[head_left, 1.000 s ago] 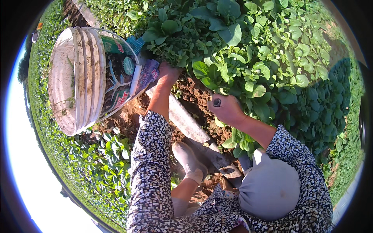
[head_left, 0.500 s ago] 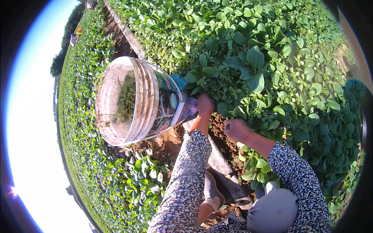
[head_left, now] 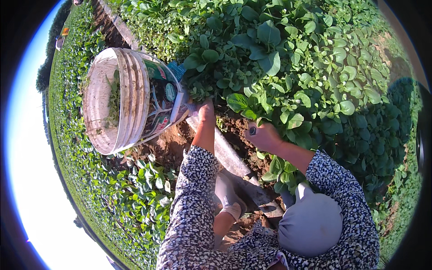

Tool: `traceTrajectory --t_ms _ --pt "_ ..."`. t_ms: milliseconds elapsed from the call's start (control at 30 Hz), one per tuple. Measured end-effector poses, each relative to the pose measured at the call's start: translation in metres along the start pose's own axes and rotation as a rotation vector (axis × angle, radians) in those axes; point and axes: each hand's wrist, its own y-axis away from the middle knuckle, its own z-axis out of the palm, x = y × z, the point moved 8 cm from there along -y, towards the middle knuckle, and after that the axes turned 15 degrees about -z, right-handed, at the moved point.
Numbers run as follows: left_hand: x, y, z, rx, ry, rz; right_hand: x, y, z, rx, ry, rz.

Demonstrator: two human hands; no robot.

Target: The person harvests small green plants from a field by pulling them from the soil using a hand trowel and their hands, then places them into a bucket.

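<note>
My left hand (head_left: 206, 111) is closed at the edge of the green bed, beside the base of a bucket. Its fingertips are partly hidden, and what they grip cannot be made out. The white plastic bucket (head_left: 128, 99), dirty and with a printed side, lies tipped with its mouth facing left; some pulled greens (head_left: 113, 101) are inside. Over bare brown soil, my right hand (head_left: 266, 138) is wrapped round a tool handle (head_left: 252, 130), whose dark round end shows. The rest of that tool is hidden. Bright leafy seedlings (head_left: 240, 103) grow just above this hand.
Dense low greens (head_left: 315, 58) fill the upper right. A pale border strip (head_left: 231, 155) runs along the bed's edge. More leafy rows (head_left: 139, 189) grow on the left. Below are my foot (head_left: 227, 193) and a smooth, rounded grey shape (head_left: 310, 225) between my arms.
The whole view has shifted, carrying the bucket and plants left and up in the picture. My right hand has moved slightly rightward relative to the plants; my left stays beside the bucket's base.
</note>
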Motion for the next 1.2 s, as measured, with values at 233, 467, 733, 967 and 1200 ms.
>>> traceTrajectory --t_ms 233,467,733,967,1200 --pt "-0.021 0.076 -0.009 -0.433 0.800 -0.394 0.004 0.013 -0.006 0.063 -0.066 -0.193" --pt "-0.076 0.089 -0.065 -0.310 0.635 -0.573 -0.002 0.015 -0.010 0.031 -0.200 -0.057" --pt "-0.047 0.087 -0.091 -0.004 0.380 -0.210 -0.011 0.021 -0.018 0.051 -0.256 -0.123" --pt "-0.045 0.058 -0.038 0.046 -0.856 -0.040 -0.004 0.031 -0.012 0.004 -0.322 -0.095" --pt "-0.033 0.051 -0.053 -0.060 -0.469 0.137 -0.012 0.033 -0.006 -0.052 -0.239 -0.165"
